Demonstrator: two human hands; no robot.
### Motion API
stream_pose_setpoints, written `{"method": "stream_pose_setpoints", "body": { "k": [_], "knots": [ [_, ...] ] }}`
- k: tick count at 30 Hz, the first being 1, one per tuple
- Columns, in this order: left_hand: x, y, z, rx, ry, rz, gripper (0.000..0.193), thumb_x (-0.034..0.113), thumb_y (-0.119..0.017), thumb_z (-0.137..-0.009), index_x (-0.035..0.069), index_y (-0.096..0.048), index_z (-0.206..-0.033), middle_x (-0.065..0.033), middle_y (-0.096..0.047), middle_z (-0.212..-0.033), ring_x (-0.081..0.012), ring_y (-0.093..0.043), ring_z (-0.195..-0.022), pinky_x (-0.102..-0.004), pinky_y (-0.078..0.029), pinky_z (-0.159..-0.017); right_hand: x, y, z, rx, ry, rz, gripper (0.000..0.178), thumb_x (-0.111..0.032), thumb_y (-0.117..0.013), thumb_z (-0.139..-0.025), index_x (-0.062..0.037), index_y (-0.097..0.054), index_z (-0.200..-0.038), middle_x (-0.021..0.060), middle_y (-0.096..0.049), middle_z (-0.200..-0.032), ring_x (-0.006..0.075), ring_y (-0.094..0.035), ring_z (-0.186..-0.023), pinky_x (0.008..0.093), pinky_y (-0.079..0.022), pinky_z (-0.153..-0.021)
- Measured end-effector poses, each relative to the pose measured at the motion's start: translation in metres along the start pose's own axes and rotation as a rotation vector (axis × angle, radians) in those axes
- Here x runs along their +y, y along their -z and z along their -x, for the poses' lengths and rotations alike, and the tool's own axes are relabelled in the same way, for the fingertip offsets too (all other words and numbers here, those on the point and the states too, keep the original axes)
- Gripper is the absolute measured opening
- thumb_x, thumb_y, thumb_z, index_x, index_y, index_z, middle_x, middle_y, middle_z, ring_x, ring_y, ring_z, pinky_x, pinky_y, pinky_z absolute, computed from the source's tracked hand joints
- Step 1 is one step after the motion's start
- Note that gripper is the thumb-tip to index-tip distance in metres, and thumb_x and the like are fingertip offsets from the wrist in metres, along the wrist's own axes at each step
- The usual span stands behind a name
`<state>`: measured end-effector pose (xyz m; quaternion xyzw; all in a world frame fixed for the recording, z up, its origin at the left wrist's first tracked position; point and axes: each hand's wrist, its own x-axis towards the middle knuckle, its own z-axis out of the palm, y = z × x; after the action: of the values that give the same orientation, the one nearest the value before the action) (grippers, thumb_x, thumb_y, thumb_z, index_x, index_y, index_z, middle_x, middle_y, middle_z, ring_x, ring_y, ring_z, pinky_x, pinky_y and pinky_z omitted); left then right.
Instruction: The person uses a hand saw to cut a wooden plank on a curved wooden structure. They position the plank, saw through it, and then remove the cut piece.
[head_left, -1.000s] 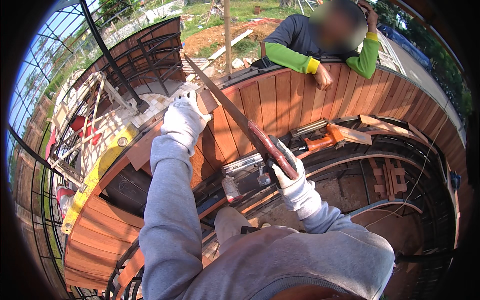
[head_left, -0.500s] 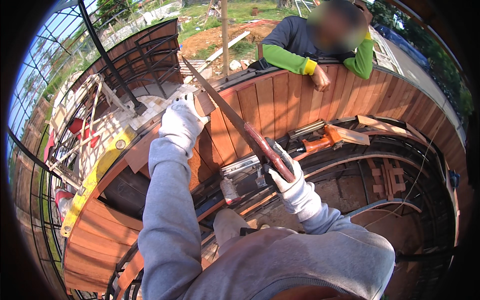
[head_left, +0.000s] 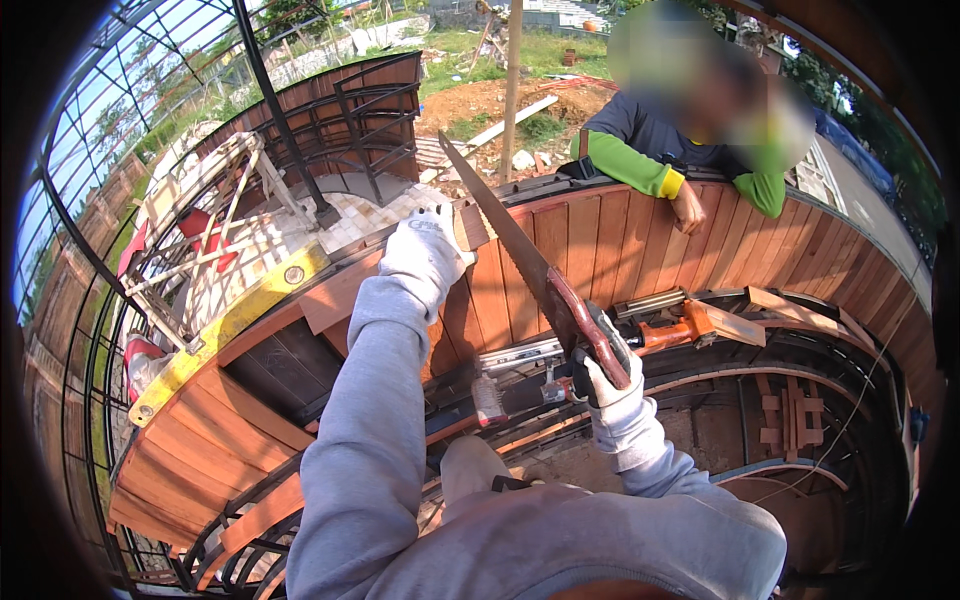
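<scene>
2 gloved hands are yours: the left hand [head_left: 425, 250] has its fingers partly curled round the block [head_left: 470, 227], which sits just right of the fingertips along the top of the wall [head_left: 592, 240], and the right hand [head_left: 612, 372] has its fingers closed round the red handle of the saw [head_left: 520, 247]. From your right fingers the saw slants up and left, just beside the block, though whether they touch I cannot tell. Right of those fingers lies the drill [head_left: 672, 332], beyond them hangs a co-worker's hand [head_left: 688, 210], and left of your left fingers is the level [head_left: 240, 316].
</scene>
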<state>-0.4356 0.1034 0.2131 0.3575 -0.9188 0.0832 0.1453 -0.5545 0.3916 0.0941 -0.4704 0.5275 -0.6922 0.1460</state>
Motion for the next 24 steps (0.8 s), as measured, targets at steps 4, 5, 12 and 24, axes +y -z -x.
{"method": "stream_pose_setpoints", "body": {
  "k": [4,5,12,24],
  "knots": [
    [0.004,0.012,0.001,-0.088,0.038,-0.008,0.069,0.043,-0.081,-0.081,0.001,-0.058,-0.131,-0.0194,-0.064,-0.132,-0.0342,-0.060,-0.126,-0.0416,-0.049,-0.106,-0.024,0.003,-0.011,0.010,0.158,0.199,0.061,-0.013,-0.072,-0.089,0.0064,-0.051,-0.144,0.0210,-0.064,-0.135,0.0263,-0.066,-0.119,0.0333,-0.049,-0.102],
    [0.004,0.015,0.002,-0.102,0.042,0.000,0.070,0.043,-0.081,-0.081,0.001,-0.058,-0.132,-0.0195,-0.064,-0.131,-0.0342,-0.060,-0.126,-0.0414,-0.049,-0.106,-0.027,0.003,-0.012,0.024,0.100,0.129,0.062,-0.015,-0.072,-0.090,0.0063,-0.051,-0.145,0.0205,-0.065,-0.133,0.0248,-0.067,-0.115,0.0328,-0.050,-0.099],
    [0.000,0.012,0.003,-0.097,0.044,0.022,0.072,0.044,-0.077,-0.083,0.000,-0.055,-0.136,-0.0196,-0.060,-0.137,-0.0334,-0.055,-0.131,-0.0404,-0.044,-0.112,-0.054,-0.003,-0.040,0.078,0.322,0.331,0.065,-0.031,-0.064,-0.097,0.0039,-0.048,-0.149,0.0176,-0.070,-0.124,0.0218,-0.072,-0.090,0.0326,-0.055,-0.083],
    [-0.005,0.013,0.010,-0.044,-0.002,0.037,0.076,0.043,-0.080,-0.082,-0.002,-0.053,-0.137,-0.0228,-0.065,-0.130,-0.0361,-0.061,-0.123,-0.0427,-0.051,-0.103,-0.091,-0.026,-0.024,0.140,0.139,0.127,0.050,-0.011,-0.055,-0.093,0.0043,-0.054,-0.141,0.0095,-0.069,-0.094,0.0138,-0.066,-0.077,0.0278,-0.051,-0.071]
  ]
}}
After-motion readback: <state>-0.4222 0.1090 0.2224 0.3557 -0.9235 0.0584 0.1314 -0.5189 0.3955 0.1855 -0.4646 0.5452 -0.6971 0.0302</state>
